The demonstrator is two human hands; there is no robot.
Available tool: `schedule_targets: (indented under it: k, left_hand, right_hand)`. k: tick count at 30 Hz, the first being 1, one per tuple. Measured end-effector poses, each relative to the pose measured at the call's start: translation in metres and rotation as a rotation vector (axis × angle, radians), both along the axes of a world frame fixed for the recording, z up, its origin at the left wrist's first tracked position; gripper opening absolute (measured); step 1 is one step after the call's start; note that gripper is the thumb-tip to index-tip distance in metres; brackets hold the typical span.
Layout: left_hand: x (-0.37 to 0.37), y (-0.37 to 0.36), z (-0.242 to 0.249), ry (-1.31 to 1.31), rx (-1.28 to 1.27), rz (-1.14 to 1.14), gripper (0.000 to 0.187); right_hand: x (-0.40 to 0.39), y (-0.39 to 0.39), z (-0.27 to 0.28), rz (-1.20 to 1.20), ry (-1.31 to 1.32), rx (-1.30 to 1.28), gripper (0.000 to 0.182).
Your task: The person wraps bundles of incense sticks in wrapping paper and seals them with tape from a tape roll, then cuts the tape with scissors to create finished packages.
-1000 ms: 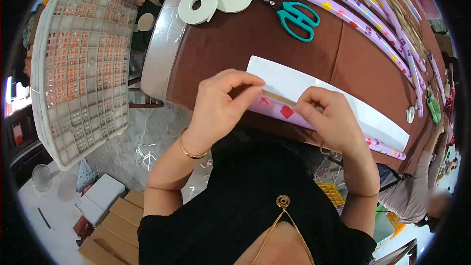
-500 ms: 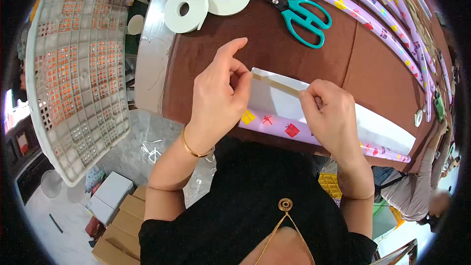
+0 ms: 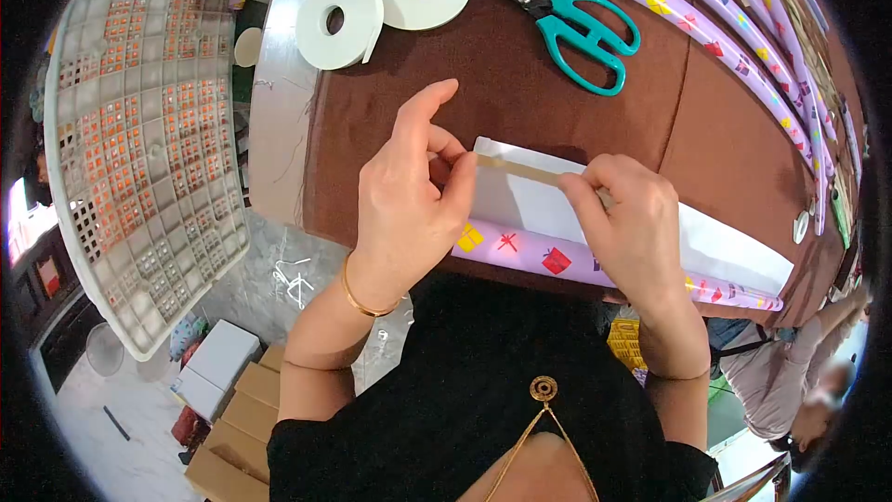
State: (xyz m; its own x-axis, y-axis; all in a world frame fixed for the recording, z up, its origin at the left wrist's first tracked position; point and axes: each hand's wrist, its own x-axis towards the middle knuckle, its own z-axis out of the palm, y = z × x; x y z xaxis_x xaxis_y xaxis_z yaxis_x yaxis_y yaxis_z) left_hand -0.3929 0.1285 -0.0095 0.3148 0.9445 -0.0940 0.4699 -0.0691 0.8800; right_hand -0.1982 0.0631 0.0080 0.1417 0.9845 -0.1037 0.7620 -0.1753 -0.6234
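Observation:
A narrow tan strip (image 3: 518,169) is stretched between my two hands, above the white underside of a sheet of wrapping paper (image 3: 720,240). At its left end, my left hand (image 3: 413,181) pinches it between thumb and finger, with the index finger raised. My right hand (image 3: 627,214) grips the other end, thumb pressed against curled fingers. Below the hands, the sheet's near edge is rolled into a purple tube (image 3: 525,256) printed with gift boxes. Beyond them lie teal-handled scissors (image 3: 587,42), blades slightly apart.
White tape rolls (image 3: 339,23) lie at the back left of the brown-covered table (image 3: 418,74). Several finished-looking purple paper tubes (image 3: 706,37) curve along the back right. A white plastic crate (image 3: 149,149) stands left, cardboard boxes (image 3: 242,428) below. Another person (image 3: 771,372) is at right.
The view has shifted slightly. Both hands keep hold of the strip, and the strip sits a little lower over the paper, with little other movement.

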Motion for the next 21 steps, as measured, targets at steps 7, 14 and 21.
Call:
schedule_targets:
  k: [7,14,21]
  left_hand:
    - [0.003,0.002,0.000,0.007,-0.016,0.010,0.058]
    - [0.004,0.003,-0.003,0.020,0.005,0.006,0.058]
    - [0.004,0.003,-0.006,0.048,0.038,-0.006,0.058]
  right_hand:
    - [0.000,0.001,-0.003,-0.012,-0.016,-0.012,0.022]
    - [0.000,0.002,-0.007,-0.001,-0.059,-0.003,0.021]
    - [0.000,0.002,-0.011,-0.014,-0.040,-0.011,0.021]
